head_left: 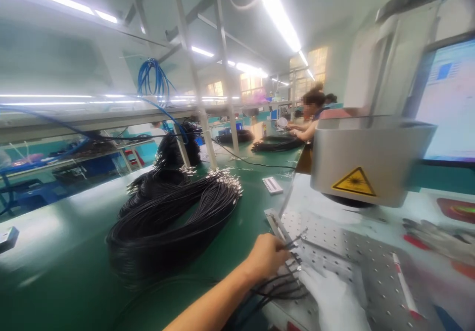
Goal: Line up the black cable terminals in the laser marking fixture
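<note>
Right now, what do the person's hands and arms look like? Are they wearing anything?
The left hand is bare, and so is its forearm, with no sleeve, watch or ring showing. The right hand wears a plain white glove with no markings. Its arm is out of view.

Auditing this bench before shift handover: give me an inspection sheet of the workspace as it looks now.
Surface: green bench; perforated metal plate under the laser head.
Job's things: thin black wires pinched in the left hand; more wires trail below it.
Clutter: red-and-white pen, small white block.
Grippers: left hand bare, closed on the wires; right hand gloved, flat on the plate.
Cables: large black wire bundles; blue cable loops overhead.
Surroundings: monitor at right; another person working further along.
</note>
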Motion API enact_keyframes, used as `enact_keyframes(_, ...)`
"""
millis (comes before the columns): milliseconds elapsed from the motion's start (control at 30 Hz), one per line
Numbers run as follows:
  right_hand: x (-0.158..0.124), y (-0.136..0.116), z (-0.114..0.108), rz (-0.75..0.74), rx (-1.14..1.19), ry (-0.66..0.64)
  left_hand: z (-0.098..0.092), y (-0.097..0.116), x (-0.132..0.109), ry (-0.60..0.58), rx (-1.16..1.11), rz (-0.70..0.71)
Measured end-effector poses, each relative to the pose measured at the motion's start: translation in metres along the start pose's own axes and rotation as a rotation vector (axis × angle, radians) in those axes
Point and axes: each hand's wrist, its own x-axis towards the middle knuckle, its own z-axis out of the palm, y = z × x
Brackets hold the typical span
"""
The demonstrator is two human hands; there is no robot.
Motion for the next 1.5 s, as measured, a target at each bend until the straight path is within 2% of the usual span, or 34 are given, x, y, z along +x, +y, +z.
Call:
enact_keyframes(100, 0.003, 0.002, 0.007, 0.065, 0.1, -0.016, -0.006, 0.004, -0.01, -0.002, -0.083, 0.029)
enact_keyframes(200, 0.003, 0.004, 0.009, 0.087, 0.141, -0.036, -0.005, 0.007, -0.017, 0.06, -0.143, 0.03)
enact_keyframes(367, -0.001, 0.004, 0.006, 0.082, 0.157, 0.009, 0.0, 0.004, -0.017, 0.124, 0.046, 0.058)
enact_keyframes(767, -0.004, -0.001, -0.013, 0.043, 0.067, -0.06, -0.01, 0.005, -0.033, 0.069, 0.36, -0.058)
enact_keyframes(967, -0.006, 0.001, -0.01, 0.012, 0.017, -0.093, -0.011, 0.008, -0.029, -0.006, 0.536, -0.053)
enact_keyframes(1267, -0.006, -0.001, -0.019, 0.015, 0.004, -0.005, -0.001, -0.004, -0.029, 0.002, 0.566, -0.041)
enact_keyframes(1500, 0.009, 0.007, -0.005, -0.075, -0.071, 0.071, -0.005, 0.006, -0.02, -0.039, 0.548, -0.094)
